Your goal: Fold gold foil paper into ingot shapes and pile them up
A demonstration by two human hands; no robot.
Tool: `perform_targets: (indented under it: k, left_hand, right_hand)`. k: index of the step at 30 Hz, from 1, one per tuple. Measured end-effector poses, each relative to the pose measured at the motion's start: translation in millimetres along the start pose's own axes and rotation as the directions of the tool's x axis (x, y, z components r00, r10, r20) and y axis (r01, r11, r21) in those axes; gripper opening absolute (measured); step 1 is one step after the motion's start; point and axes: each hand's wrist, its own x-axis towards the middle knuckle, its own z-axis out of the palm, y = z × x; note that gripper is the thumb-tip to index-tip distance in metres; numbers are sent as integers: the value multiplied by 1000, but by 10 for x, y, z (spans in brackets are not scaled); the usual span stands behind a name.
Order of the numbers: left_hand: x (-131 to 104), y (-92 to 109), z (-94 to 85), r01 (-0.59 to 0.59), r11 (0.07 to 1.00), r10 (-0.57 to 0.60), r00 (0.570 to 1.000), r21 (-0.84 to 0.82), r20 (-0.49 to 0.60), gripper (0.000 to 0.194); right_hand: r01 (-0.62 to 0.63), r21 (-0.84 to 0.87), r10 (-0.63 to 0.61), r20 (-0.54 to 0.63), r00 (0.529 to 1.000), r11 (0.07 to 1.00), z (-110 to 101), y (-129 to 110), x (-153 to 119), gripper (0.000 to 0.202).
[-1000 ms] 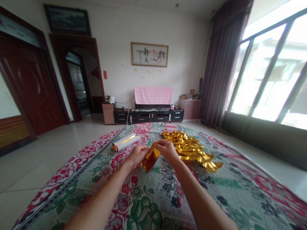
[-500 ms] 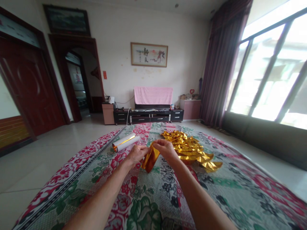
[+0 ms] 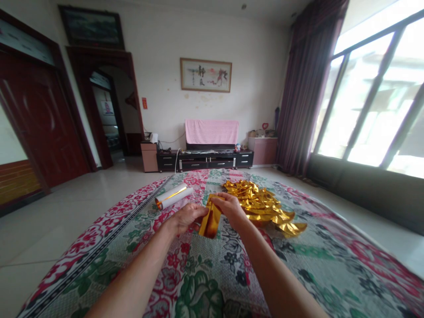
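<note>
Ahead of me, a framed picture (image 3: 206,75) hangs on the pale, stained wall (image 3: 159,66) above a black cabinet (image 3: 207,164) and a pink cloth (image 3: 212,131). Daylight floods through the window (image 3: 374,101) on my right, beside a purple curtain (image 3: 300,88); a dark red door (image 3: 43,119) stands left, over light floor tiles (image 3: 33,225).

"What shows of the wearer?"

"The left hand (image 3: 187,219) and the right hand (image 3: 231,207), both bare, with slim fingers."

"And above the wrists?"

"The left forearm (image 3: 141,265) and the right forearm (image 3: 273,271) are bare too, right down to the lower edge of the view. Each is narrow at the wrist and broadens smoothly."

"The fingernails?"

"Short, perhaps, but they're too small and blurred to be sure."
</note>
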Motion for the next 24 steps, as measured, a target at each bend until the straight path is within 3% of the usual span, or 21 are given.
perform_targets:
  k: [14, 24]
  left_hand:
    - [28, -37, -11, 7, 1000, -8, 999, -22, -36, 38]
    - [42, -36, 5, 12, 999, -16, 996, -43, -83, 39]
  right_hand:
    - [-46, 66, 40, 90, 995, 997, -43, 41, 26, 34]
    - [-37, 95, 28, 91, 995, 995, -46, 64, 50, 27]
